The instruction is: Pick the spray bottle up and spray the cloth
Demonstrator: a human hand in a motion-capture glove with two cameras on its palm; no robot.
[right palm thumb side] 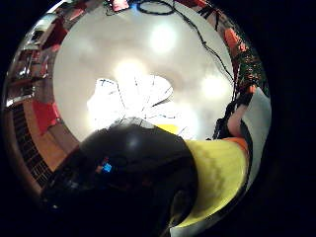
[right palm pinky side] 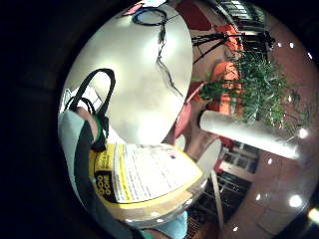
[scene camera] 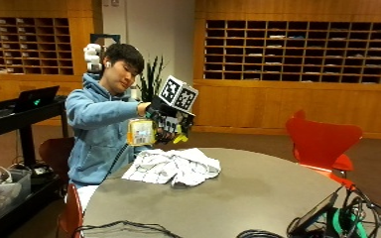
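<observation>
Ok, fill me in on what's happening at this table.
A person sits at a round table and holds a yellow-labelled spray bottle up in the air with the gloved right hand, whose fingers curl round it. A white crumpled cloth lies on the table just below and in front of the bottle. The bottle is already picked up; whether any spray is coming out cannot be seen.

Yellow-labelled spray bottle (scene camera: 141, 132) raised above crumpled white cloth (scene camera: 172, 166).

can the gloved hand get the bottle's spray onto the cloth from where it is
Probably yes. The right hand holds the bottle up in the air just above the crumpled cloth on the table, with nothing between them.
</observation>
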